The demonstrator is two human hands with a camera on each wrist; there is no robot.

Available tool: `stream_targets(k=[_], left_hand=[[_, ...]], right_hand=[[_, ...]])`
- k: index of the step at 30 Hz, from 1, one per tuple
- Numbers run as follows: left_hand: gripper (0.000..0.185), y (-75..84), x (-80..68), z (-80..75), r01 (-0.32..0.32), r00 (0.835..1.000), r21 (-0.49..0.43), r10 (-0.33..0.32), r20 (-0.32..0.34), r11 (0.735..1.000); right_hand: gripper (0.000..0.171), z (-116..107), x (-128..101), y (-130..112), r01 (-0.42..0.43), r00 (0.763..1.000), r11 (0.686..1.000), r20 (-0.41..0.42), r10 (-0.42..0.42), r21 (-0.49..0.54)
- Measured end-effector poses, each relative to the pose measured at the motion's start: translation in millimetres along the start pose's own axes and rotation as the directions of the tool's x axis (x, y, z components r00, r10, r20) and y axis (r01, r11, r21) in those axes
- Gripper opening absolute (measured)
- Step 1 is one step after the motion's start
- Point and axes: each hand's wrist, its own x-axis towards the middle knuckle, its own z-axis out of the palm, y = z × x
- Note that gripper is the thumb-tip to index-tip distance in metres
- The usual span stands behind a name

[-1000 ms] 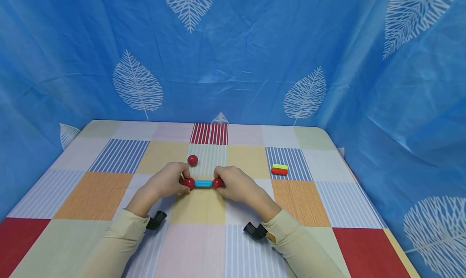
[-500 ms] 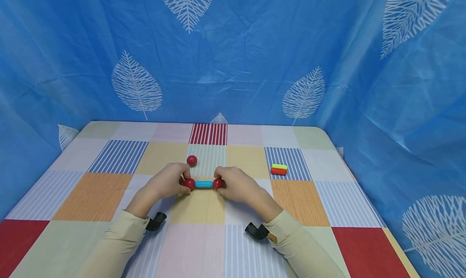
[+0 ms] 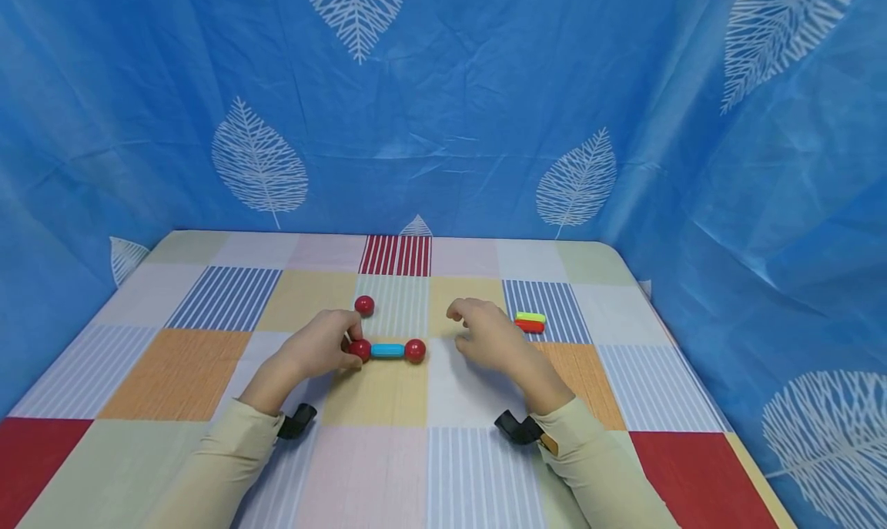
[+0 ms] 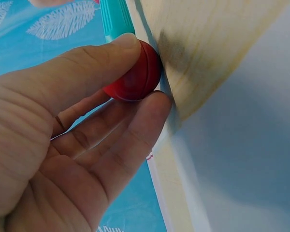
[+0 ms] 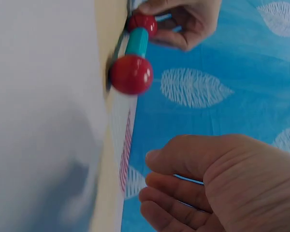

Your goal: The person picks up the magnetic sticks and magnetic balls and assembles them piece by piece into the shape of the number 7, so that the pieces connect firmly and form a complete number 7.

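Note:
A ribbed blue rod [image 3: 387, 350] lies on the table with a red ball at either end. My left hand [image 3: 315, 346] pinches the left red ball [image 4: 141, 77] between thumb and fingers. The right red ball [image 5: 131, 75] stays joined to the rod with nothing touching it. Off to its right, my right hand [image 3: 493, 340] hovers over the cloth, fingers loosely bent and holding nothing. Nearest to that hand are a red stick [image 3: 530, 326] and a yellow-green stick [image 3: 530, 317], lying side by side.
A loose red ball [image 3: 364, 306] sits just beyond the left hand. Patchwork cloth covers the table [image 3: 374, 467]. Blue curtains [image 3: 443, 113] with white leaf prints enclose the back and sides.
My right hand has let go of the right red ball and moved right, toward the two sticks. The left hand keeps its pinch, and the rod stays in place.

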Motion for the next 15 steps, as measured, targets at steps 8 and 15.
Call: stream_targets(k=[8,15], left_hand=[[0.03,0.6,-0.7,-0.4,0.016,1.0,-0.005,-0.016,0.006,1.0],[0.03,0.5,-0.1,-0.7,0.013,1.0,-0.006,-0.013,0.003,1.0]], right_hand=[[0.033,-11.2,-11.8,28.2,-0.079,0.996,0.997,-0.039,0.079,0.0],[0.032,-17.6,-20.9,50.4,-0.096,0.994,0.995,-0.06,0.094,-0.028]])
